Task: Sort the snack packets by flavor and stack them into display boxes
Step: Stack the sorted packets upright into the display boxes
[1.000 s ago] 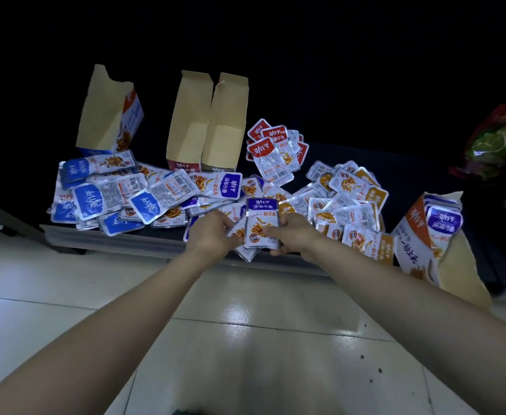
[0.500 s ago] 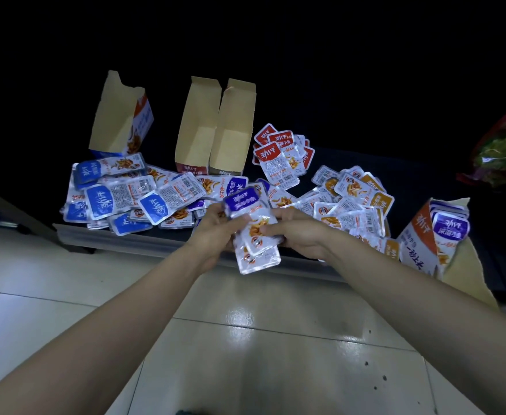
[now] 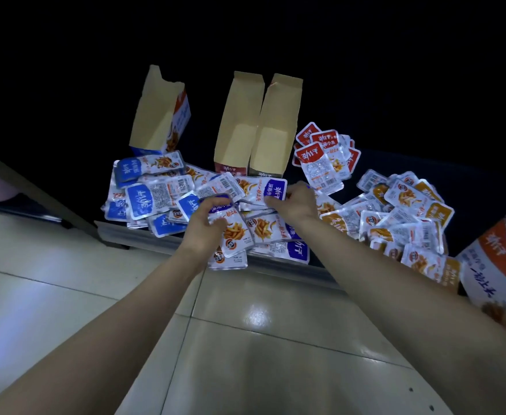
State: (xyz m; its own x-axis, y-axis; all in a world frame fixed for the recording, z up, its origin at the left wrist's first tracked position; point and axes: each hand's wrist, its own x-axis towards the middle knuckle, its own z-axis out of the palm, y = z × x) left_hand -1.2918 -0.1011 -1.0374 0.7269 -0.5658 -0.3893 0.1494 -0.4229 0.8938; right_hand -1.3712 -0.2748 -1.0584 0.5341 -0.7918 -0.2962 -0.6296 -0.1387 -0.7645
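So, blue packets [image 3: 150, 199] are heaped far left, in front of the blue box [image 3: 162, 115]; two empty boxes [image 3: 239, 124] stand mid-shelf; left hand [image 3: 207, 226] is curled round a small purple stack [image 3: 235, 235] at the shelf [image 3: 132, 235] edge; right hand [image 3: 296, 202] just beside it pinches a purple packet [image 3: 263, 187] on the pile; red packets [image 3: 323, 154] sit behind, orange packets [image 3: 410, 211] further right; a part-filled box [image 3: 491, 265] leans far right.

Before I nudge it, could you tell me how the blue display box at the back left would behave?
The blue display box probably tips: it stands tall on a narrow base. It looks light: thin open cardboard. The blue packets heaped at its foot might hinder sliding.
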